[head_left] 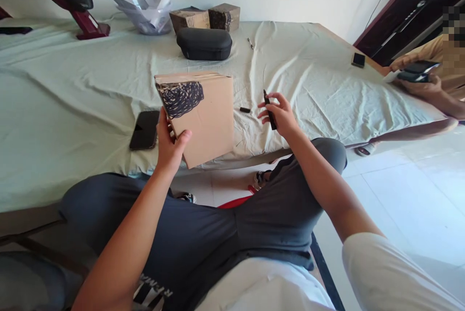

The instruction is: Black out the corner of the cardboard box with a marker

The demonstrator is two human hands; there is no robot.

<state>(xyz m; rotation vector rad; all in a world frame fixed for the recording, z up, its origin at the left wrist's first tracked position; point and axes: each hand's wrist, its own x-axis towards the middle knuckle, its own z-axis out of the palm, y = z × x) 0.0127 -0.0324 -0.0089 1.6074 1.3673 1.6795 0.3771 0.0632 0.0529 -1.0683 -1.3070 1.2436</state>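
My left hand [170,144] grips the lower left edge of a brown cardboard box [210,122], thumb on the face turned to me. Dense black scribble [183,98] covers that face's upper left corner. The box is tilted at the table's near edge. To its right, my right hand [281,115] holds an uncapped black marker [269,112], tip pointing up and away from the box. A black marker cap [245,110] lies on the cloth between box and right hand. Left of the box rests a dark phone [144,130].
A pale green cloth [90,88] covers the table. Toward the wall stand a black zip case [204,43], two small cardboard boxes [225,16], a clear basket [147,18] of papers and a dark red stand [89,25]. A pen [250,43] and another phone [358,60] lie farther right. A person's hands [417,83] hold a dark object.
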